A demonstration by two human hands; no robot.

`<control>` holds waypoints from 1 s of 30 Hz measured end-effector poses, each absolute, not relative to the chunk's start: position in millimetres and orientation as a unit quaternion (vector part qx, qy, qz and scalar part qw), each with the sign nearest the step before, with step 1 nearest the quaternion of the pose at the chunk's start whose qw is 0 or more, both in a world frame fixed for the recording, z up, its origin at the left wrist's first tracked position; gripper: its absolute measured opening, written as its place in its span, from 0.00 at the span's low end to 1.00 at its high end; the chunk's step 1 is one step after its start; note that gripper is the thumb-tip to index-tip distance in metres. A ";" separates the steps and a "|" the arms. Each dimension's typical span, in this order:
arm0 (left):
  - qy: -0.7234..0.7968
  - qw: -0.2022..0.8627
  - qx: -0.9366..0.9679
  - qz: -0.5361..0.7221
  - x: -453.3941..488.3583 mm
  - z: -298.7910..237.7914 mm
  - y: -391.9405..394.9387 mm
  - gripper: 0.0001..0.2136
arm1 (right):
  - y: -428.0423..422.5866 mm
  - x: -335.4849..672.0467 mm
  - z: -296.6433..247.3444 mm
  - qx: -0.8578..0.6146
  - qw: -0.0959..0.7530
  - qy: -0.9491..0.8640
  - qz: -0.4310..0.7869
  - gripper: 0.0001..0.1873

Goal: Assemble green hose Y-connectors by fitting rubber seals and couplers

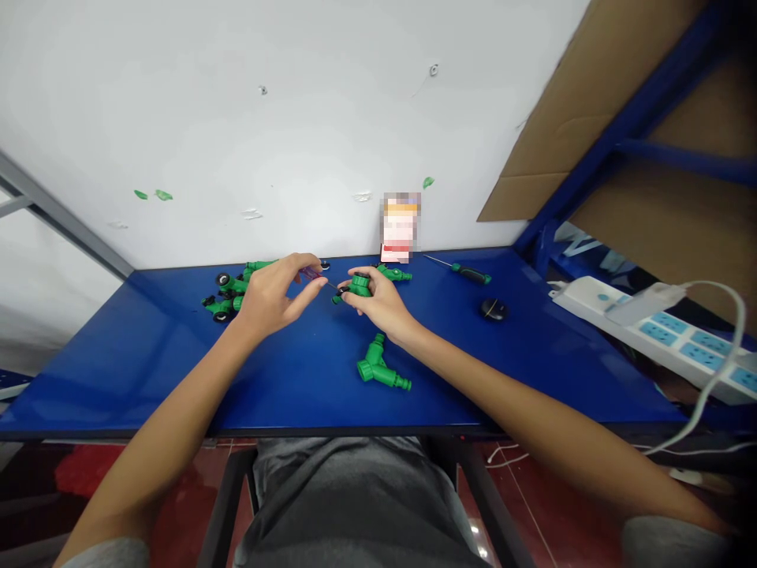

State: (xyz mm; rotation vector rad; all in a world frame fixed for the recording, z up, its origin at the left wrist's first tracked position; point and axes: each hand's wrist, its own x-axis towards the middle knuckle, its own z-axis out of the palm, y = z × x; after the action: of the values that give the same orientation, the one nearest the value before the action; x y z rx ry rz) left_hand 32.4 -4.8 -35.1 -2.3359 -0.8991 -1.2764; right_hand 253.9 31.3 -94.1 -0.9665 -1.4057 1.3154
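Presently: green fitting (360, 285), near the back edge of the desk (284, 398), right hand (378, 300) curled around it; probably light, stiff plastic, best held by its ribbed body. Left hand (275, 292) pinching red-handled tool (311, 274).

Two hands (269, 293), two screwdrivers (312, 275), several fittings (359, 285)
From the hands: one fitting held, one fitting (397, 274) at two o'clock, another fitting (383, 374) at five, an overlapped, uncountable cluster (237, 303) at nine; one screwdriver held, one screwdriver (471, 274) at three; one disc (493, 308) and one power strip (659, 334) at three; three leaves (164, 195): two at ten, one at one.
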 end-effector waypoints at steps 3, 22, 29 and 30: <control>-0.307 0.185 -0.820 -0.447 30.8 -36.7 -2.8 0.04 | 33.7 253.9 -97.1 -0.398 0.477 -0.579 0.528 0.28; -0.329 0.167 -0.862 -0.347 28.6 -34.7 -5.4 0.08 | 49.4 263.0 -98.3 -0.412 0.514 -0.593 0.462 0.27; -0.316 0.089 -0.885 -0.331 32.7 -29.9 -9.6 0.12 | 54.9 265.5 -101.2 -0.411 0.524 -0.610 0.429 0.26; -0.329 0.097 -0.881 -0.327 32.9 -30.2 -9.7 0.12 | 54.7 265.8 -100.9 -0.410 0.525 -0.614 0.424 0.26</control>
State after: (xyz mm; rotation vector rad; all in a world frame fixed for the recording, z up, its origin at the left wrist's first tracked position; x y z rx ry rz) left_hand 32.9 -9.7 -30.2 -2.6077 -0.9735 -0.9693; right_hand 265.8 54.7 -100.9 -0.9813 -1.4697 1.0134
